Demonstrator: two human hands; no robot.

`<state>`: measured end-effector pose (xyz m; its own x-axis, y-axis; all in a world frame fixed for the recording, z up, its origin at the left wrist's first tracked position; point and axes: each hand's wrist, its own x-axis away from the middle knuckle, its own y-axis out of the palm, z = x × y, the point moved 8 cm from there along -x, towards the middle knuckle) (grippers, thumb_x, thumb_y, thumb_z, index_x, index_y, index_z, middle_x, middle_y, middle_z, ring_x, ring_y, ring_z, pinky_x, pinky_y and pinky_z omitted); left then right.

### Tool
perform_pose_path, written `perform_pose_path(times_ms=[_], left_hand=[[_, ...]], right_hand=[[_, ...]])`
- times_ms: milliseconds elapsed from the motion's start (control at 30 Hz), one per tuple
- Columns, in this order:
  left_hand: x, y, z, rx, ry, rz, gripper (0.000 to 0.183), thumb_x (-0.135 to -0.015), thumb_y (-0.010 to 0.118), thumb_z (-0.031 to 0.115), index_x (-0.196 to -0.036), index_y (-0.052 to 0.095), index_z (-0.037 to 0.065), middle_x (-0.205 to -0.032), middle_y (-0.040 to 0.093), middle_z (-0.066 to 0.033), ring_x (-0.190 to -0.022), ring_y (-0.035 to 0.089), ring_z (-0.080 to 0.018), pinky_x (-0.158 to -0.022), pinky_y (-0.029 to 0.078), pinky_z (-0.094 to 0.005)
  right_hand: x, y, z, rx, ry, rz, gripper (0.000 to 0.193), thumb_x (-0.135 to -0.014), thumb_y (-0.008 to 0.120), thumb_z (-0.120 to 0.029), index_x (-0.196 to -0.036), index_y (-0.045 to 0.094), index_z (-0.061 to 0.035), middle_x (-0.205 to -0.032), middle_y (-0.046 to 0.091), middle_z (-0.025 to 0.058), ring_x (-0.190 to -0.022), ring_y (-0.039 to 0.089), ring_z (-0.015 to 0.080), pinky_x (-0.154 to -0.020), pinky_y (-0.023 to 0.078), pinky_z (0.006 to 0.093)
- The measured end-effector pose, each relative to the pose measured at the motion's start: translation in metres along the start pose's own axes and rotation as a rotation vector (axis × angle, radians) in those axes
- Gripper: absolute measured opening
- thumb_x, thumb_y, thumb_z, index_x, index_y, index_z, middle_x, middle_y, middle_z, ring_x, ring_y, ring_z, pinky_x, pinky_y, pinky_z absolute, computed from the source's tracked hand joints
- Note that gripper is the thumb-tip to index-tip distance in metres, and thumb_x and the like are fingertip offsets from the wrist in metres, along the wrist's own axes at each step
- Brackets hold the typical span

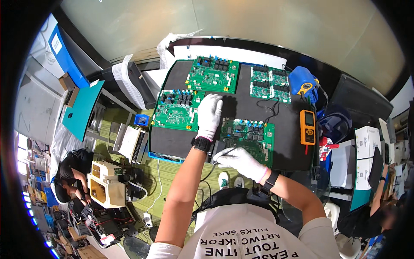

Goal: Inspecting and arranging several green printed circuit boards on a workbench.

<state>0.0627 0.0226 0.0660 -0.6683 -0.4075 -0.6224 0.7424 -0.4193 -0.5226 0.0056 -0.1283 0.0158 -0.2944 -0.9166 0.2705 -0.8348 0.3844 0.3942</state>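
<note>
My left hand (210,113), in a white glove, reaches over the dark mat beside the right edge of a green circuit board (172,116). Its fingers look stretched out, with nothing visible in them. My right hand (241,162), also gloved in white, pinches a thin dark pen-like tool (227,151) at the near edge of another green circuit board (266,144). The tool's exact kind is unclear. This board lies partly shaded under my right hand, with blue and black components along its far side. A third circuit board (213,77) sits at the back.
A panel of small boards (271,82) lies back right, with a black cable across the mat (241,105). Farther right are a blue rounded device (303,82) and an orange handheld meter (307,127). A blue tray (141,119) is at left. Other people work at both sides.
</note>
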Motion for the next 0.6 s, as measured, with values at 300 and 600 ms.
perform_pose_path(times_ms=[300, 600], left_hand=[[0.051, 0.021, -0.048, -0.114, -0.028, -0.315, 0.028, -0.084, 0.059, 0.021, -0.108, 0.063, 0.005, -0.112, 0.06, -0.0163, -0.11, 0.053, -0.0351, -0.097, 0.04, -0.0394], [0.076, 0.028, -0.047, -0.157, -0.072, -0.264, 0.03, -0.082, 0.06, 0.025, -0.108, 0.065, 0.01, -0.123, 0.054, -0.0168, -0.12, 0.042, -0.0403, -0.107, 0.024, -0.0486]], right_hand=[[-0.041, -0.111, -0.068, 0.674, -0.226, 0.365, 0.025, -0.079, 0.063, -0.021, -0.082, 0.066, 0.0043, -0.076, 0.065, 0.0115, -0.073, 0.062, 0.0164, -0.067, 0.047, 0.0288], [-0.105, -0.11, -0.068, 1.053, -0.221, 0.278, 0.026, -0.077, 0.06, -0.032, -0.08, 0.07, -0.0078, -0.079, 0.066, 0.0132, -0.079, 0.063, 0.0301, -0.073, 0.047, 0.0391]])
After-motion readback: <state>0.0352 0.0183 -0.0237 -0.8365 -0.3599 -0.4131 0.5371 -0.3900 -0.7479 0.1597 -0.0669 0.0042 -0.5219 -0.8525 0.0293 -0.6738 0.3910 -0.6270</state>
